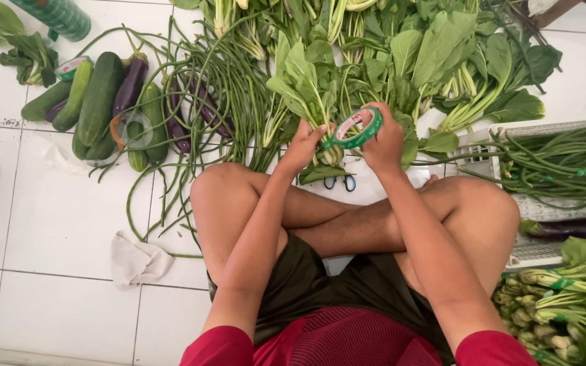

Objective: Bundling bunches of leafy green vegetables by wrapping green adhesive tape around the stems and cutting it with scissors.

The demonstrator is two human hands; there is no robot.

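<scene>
The person sits cross-legged on the tiled floor [55, 224]. The left hand [304, 146] grips a bunch of greens [306, 88] at the stems, fingers wrapped round it. The right hand [382, 142] holds a green tape roll [359, 127], fingers curled over its rim, tape touching the bunch. Scissors [339, 181] lie just below. Cucumbers [96, 102] lie toward the floor's far left corner, a white crate [544, 203] at its right edge.

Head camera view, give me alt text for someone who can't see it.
A person sitting cross-legged on white floor tiles holds a bunch of leafy greens in the left hand and a roll of green tape in the right hand. Cucumbers, aubergines and long beans lie nearby.
</scene>
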